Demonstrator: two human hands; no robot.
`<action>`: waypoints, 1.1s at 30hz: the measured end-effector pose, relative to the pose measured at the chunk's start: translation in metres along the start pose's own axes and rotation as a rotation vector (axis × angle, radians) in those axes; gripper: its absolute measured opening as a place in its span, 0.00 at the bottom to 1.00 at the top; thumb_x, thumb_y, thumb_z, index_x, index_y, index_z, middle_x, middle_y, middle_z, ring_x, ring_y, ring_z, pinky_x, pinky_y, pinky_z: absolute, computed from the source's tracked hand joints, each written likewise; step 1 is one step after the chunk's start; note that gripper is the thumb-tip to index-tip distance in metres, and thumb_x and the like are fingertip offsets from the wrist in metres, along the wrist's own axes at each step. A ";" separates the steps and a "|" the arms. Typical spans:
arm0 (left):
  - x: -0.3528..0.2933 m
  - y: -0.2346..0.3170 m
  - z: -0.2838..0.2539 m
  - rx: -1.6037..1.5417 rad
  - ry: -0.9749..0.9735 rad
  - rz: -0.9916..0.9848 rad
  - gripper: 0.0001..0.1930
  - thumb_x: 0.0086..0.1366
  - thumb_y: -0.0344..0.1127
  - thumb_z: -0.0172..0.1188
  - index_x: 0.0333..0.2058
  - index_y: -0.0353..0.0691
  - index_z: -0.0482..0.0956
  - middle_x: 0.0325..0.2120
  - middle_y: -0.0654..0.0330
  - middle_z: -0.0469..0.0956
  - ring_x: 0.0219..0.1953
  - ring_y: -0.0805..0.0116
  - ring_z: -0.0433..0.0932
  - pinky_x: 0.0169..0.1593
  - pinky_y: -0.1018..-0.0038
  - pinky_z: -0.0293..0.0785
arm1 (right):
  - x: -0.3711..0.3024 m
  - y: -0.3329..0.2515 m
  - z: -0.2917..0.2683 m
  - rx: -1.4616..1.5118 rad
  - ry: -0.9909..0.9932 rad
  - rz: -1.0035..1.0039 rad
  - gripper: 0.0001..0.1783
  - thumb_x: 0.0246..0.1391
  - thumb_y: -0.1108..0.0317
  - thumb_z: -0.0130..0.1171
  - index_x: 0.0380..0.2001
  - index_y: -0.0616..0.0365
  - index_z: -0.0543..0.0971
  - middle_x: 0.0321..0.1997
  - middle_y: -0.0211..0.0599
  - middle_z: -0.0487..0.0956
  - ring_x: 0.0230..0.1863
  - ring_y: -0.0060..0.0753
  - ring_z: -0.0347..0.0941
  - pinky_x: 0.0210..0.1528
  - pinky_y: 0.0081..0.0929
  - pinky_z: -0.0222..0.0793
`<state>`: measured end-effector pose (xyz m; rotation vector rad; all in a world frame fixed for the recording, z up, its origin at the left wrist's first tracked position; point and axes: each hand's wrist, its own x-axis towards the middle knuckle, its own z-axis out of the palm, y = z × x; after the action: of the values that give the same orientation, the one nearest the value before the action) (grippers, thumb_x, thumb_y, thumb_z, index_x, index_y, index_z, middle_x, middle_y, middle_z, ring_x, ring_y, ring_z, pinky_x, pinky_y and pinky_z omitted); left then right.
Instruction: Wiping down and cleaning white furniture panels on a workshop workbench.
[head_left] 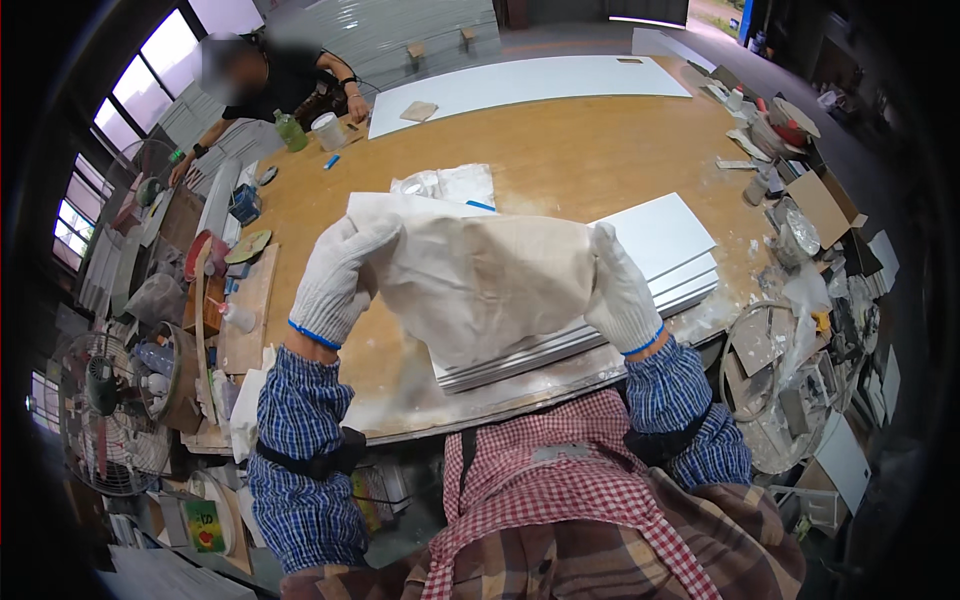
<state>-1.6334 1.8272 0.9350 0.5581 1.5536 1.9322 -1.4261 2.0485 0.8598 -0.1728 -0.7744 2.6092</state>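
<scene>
Well left of the white stack (665, 235) is a fan (101, 372). A blue box (244, 204) sits left of the stack, then a green bottle (291, 132) and a white cup (327, 132), both beyond it and to its left. The gloved left grip (338, 262), left of the stack, is closed on the left end of the beige cloth (475, 275). Creased, the cloth spans both grips over the stack, hiding part of it; whether they touch, I cannot tell. Beyond the stack, a long panel (530, 95) lies on the tabletop (560, 140). The right grip (622, 290), also gloved, pinches the cloth's right end over the stack. Well right of the stack is a carton (820, 203).
</scene>
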 end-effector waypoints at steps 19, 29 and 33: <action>0.023 -0.004 0.017 0.483 0.096 0.395 0.30 0.61 0.29 0.69 0.62 0.34 0.72 0.40 0.56 0.86 0.43 0.70 0.83 0.49 0.75 0.77 | 0.047 -0.063 0.011 -0.949 0.018 -0.424 0.16 0.61 0.64 0.67 0.45 0.66 0.83 0.40 0.31 0.85 0.43 0.18 0.77 0.48 0.20 0.73; -0.099 -0.144 0.013 1.367 -0.129 0.633 0.14 0.51 0.31 0.73 0.38 0.44 0.83 0.33 0.56 0.80 0.40 0.54 0.80 0.60 0.56 0.71 | -0.079 -0.024 -0.082 -1.331 0.095 0.084 0.13 0.57 0.68 0.66 0.44 0.61 0.85 0.41 0.35 0.85 0.41 0.26 0.81 0.46 0.23 0.76; -0.117 -0.159 0.018 1.427 -0.126 0.475 0.14 0.48 0.33 0.74 0.35 0.44 0.82 0.32 0.58 0.79 0.42 0.55 0.79 0.61 0.54 0.69 | -0.091 -0.017 -0.107 -1.614 0.007 -0.016 0.14 0.55 0.64 0.68 0.43 0.58 0.85 0.38 0.42 0.84 0.38 0.38 0.81 0.42 0.29 0.75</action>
<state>-1.5058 1.7842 0.7890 1.6544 2.6943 0.6552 -1.3130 2.0769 0.7793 -0.5673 -2.5587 1.3119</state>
